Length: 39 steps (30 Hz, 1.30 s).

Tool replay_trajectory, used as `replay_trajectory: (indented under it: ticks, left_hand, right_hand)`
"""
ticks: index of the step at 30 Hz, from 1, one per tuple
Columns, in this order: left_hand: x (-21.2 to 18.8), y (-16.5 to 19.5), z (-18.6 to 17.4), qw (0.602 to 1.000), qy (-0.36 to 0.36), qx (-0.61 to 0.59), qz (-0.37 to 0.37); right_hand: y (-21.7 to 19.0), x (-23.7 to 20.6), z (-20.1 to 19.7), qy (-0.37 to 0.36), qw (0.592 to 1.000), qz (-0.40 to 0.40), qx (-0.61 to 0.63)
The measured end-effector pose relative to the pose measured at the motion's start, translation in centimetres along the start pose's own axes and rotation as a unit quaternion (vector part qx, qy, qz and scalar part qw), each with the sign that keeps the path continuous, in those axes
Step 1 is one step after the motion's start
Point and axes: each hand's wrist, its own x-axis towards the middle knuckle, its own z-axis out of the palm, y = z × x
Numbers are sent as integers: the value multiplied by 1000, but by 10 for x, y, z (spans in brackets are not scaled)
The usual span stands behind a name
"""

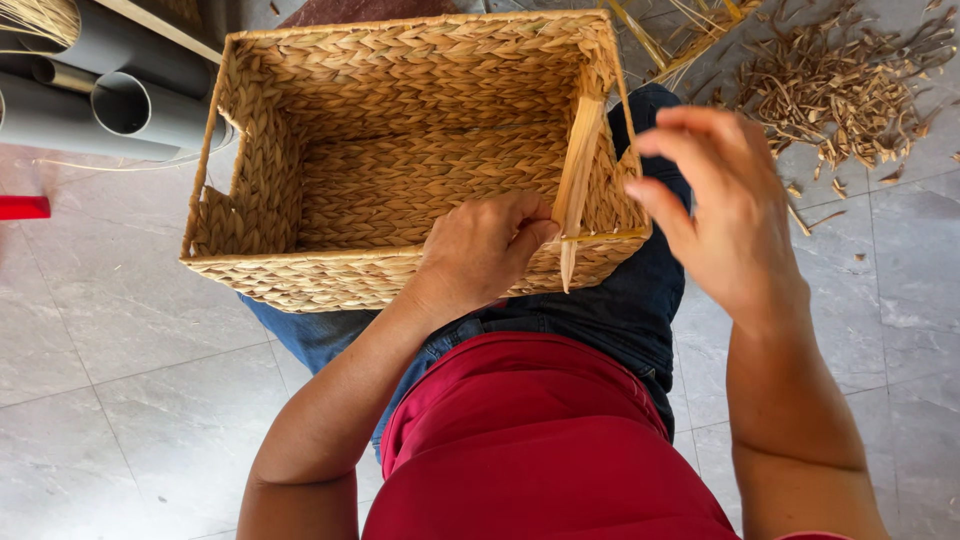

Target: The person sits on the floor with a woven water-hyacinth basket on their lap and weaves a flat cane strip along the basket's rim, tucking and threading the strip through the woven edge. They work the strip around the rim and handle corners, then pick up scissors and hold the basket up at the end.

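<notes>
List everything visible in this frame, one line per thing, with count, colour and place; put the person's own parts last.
woven basket: one, tan, rectangular, resting on the person's lap, open side toward the camera.
loose strip: one, pale tan, standing at the basket's right wall, its lower end sticking out past the rim.
pipes: several, grey, lying top left on the floor.
trimmings pile: one heap, brown, top right on the floor.
red object: one, at the left edge; kind unclear.
floor tiles: grey, all around.
left hand: pinching the strip at the basket rim.
right hand: raised beside the basket's right wall, fingers open, holding nothing visible.
</notes>
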Motion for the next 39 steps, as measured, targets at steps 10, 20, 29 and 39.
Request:
replay_trajectory:
  ticks: [10, 20, 29, 39]
  left_hand:
    - [-1, -2, -1, 1000, 7, -9, 19]
    - [2, -2, -1, 1000, 1, -2, -1]
    - [-2, -1, -3, 999, 16, -51, -6]
    - [-20, -15, 1, 932, 141, 100, 319]
  right_hand:
    - [-21, -47, 20, -5, 971, -81, 227]
    - [1, -86, -8, -43, 963, -24, 266]
    - [8, -85, 51, 59, 927, 16, 371]
    - [-14, -105, 42, 17, 951, -91, 294]
